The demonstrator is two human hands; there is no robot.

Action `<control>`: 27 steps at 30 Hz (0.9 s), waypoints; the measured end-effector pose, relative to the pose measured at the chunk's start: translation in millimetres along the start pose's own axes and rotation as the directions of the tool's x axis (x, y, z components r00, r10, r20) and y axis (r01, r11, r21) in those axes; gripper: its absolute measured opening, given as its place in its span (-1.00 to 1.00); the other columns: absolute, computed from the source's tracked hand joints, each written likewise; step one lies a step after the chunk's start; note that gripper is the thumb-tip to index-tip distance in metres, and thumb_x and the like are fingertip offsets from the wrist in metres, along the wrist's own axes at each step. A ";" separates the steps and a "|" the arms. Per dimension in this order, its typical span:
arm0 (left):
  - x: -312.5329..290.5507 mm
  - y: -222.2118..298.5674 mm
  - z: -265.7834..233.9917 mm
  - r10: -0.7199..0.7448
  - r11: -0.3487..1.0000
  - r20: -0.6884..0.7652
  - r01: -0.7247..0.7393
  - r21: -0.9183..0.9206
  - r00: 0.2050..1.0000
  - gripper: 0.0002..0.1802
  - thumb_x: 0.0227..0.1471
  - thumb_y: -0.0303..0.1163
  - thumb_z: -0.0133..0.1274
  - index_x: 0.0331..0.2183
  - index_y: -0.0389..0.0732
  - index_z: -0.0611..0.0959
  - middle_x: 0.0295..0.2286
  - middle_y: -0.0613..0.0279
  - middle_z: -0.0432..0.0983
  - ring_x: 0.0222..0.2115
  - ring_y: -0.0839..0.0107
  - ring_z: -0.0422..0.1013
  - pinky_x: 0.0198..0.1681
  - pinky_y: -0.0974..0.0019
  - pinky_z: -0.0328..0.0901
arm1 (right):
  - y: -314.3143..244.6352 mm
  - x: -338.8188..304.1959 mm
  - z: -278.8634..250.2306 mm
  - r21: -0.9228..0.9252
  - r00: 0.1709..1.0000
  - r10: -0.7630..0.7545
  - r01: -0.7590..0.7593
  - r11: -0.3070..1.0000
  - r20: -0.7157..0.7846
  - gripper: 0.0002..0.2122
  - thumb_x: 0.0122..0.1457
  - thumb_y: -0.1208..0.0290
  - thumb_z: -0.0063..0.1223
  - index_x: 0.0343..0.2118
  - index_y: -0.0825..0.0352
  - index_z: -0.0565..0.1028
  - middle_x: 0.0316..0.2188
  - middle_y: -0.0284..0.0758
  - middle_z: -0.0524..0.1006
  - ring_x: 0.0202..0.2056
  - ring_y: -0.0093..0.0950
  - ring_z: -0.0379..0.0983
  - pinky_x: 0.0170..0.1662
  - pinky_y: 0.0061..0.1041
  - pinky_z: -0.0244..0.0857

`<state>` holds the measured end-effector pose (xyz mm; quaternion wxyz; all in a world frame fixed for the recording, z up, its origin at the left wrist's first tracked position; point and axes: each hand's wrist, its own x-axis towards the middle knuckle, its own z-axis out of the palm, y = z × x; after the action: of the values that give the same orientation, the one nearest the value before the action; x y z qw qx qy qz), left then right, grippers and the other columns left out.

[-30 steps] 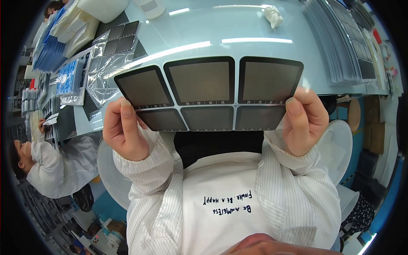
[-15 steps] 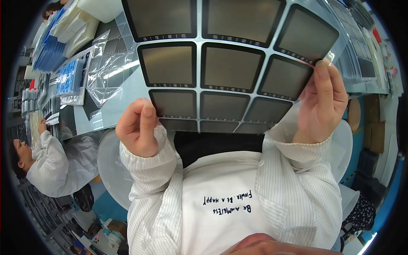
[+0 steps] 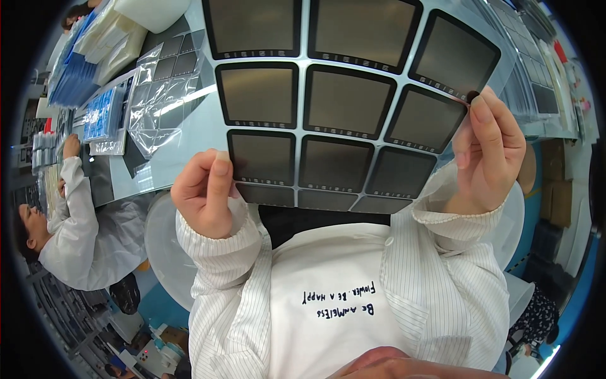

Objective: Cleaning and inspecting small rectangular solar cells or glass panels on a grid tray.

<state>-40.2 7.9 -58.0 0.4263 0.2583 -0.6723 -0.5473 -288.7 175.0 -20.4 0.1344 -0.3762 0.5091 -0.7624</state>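
Note:
Between my hands I hold up a large flexible sheet point(image 3: 350, 101), printed with a grid of dark grey panels that have black borders and are parted by pale lines. My left hand point(image 3: 207, 192) pinches its left edge near the lower corner, thumb against the fingers. On the opposite side, my right hand point(image 3: 489, 148) grips the right edge higher up between thumb and fingers. The sheet is tilted over the table and its lower edge hangs in front of my body. Its top runs out of the picture.
On the glossy table point(image 3: 154, 167), clear plastic bags point(image 3: 154, 136) lie at the left beside a blue-and-white packet point(image 3: 104, 117). Stacks of pale and blue sheets point(image 3: 95, 60) rise behind them. More gridded sheets point(image 3: 527, 63) are piled at the right. A co-worker point(image 3: 79, 234) sits at the left.
The sheet has shifted slightly right and its lower edge has dropped a little. My right hand has moved slightly right. The co-worker's arm has reached farther over the table.

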 end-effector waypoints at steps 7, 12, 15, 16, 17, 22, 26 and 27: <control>-5.1 8.9 12.8 0.001 1.000 0.114 -0.003 0.016 0.993 -0.81 0.09 -0.48 0.00 -0.51 -0.38 0.55 -0.69 0.29 0.42 -0.73 0.65 0.25 -0.65 0.60 0.10 | 3.9 1.2 -19.7 0.046 0.997 0.043 -0.040 0.998 -0.057 -0.79 0.15 0.56 0.00 -0.17 0.50 0.50 -0.59 -0.31 0.51 -0.78 -0.71 0.19 -0.72 -0.78 -0.03; -4.5 14.9 17.6 0.020 0.999 0.173 -0.027 0.036 0.985 -0.81 0.06 -0.48 0.03 -0.53 -0.37 0.55 -0.72 0.30 0.42 -0.73 0.62 0.28 -0.65 0.59 0.14 | 2.4 1.4 -27.8 0.048 0.995 0.047 -0.043 0.998 -0.085 -0.79 0.15 0.54 -0.01 -0.17 0.50 0.50 -0.58 -0.31 0.52 -0.78 -0.72 0.18 -0.72 -0.79 -0.03; -4.6 17.3 20.2 0.033 0.998 0.198 -0.042 0.041 0.980 -0.81 0.06 -0.47 0.03 -0.53 -0.37 0.56 -0.71 0.27 0.44 -0.73 0.61 0.29 -0.64 0.58 0.16 | 4.4 0.0 -31.7 0.056 0.995 0.040 -0.035 0.998 -0.097 -0.78 0.15 0.52 0.00 -0.16 0.49 0.51 -0.57 -0.30 0.53 -0.79 -0.73 0.18 -0.72 -0.80 -0.04; -4.7 17.5 20.7 0.032 0.998 0.197 -0.041 0.042 0.980 -0.81 0.06 -0.47 0.03 -0.53 -0.37 0.56 -0.71 0.27 0.44 -0.73 0.61 0.29 -0.64 0.58 0.16 | 4.9 -0.4 -32.7 0.053 0.992 0.035 -0.029 0.998 -0.124 -0.78 0.15 0.52 0.01 -0.16 0.48 0.51 -0.56 -0.31 0.53 -0.79 -0.73 0.18 -0.72 -0.81 -0.04; -4.7 17.7 20.6 0.038 0.998 0.210 -0.048 0.044 0.977 -0.81 0.05 -0.47 0.03 -0.53 -0.37 0.56 -0.71 0.26 0.45 -0.73 0.60 0.30 -0.64 0.57 0.17 | 5.1 -0.4 -33.7 0.054 0.992 0.036 -0.030 0.998 -0.122 -0.78 0.15 0.52 0.01 -0.16 0.48 0.51 -0.56 -0.31 0.53 -0.79 -0.73 0.18 -0.72 -0.81 -0.04; -6.7 18.4 21.0 0.046 0.997 0.226 -0.060 0.053 0.973 -0.82 0.05 -0.46 0.04 -0.52 -0.37 0.57 -0.70 0.23 0.46 -0.74 0.56 0.32 -0.64 0.56 0.19 | 8.2 -0.7 -38.2 0.056 0.989 0.055 -0.048 0.997 -0.136 -0.79 0.16 0.51 0.01 -0.17 0.46 0.52 -0.56 -0.32 0.54 -0.79 -0.73 0.17 -0.72 -0.82 -0.06; -3.0 21.5 25.6 0.063 0.995 0.277 -0.083 0.061 0.959 -0.83 0.04 -0.47 0.05 -0.52 -0.37 0.57 -0.71 0.22 0.47 -0.75 0.54 0.33 -0.63 0.55 0.20 | 2.3 -0.7 -42.5 0.082 0.993 0.075 -0.068 0.994 -0.094 -0.79 0.16 0.50 0.01 -0.17 0.45 0.52 -0.57 -0.32 0.54 -0.79 -0.73 0.17 -0.71 -0.82 -0.06; -2.9 22.1 25.9 0.074 0.993 0.288 -0.097 0.065 0.955 -0.83 0.04 -0.47 0.05 -0.52 -0.37 0.57 -0.70 0.22 0.47 -0.74 0.53 0.33 -0.63 0.54 0.20 | 3.0 -0.9 -42.9 0.078 0.993 0.064 -0.057 0.995 -0.099 -0.79 0.17 0.50 0.00 -0.17 0.45 0.52 -0.56 -0.32 0.54 -0.78 -0.73 0.18 -0.71 -0.82 -0.06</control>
<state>-58.2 29.6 -38.7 0.3379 0.1640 -0.7582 -0.5330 -319.1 203.1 -31.9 0.1454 -0.3160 0.4975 -0.7947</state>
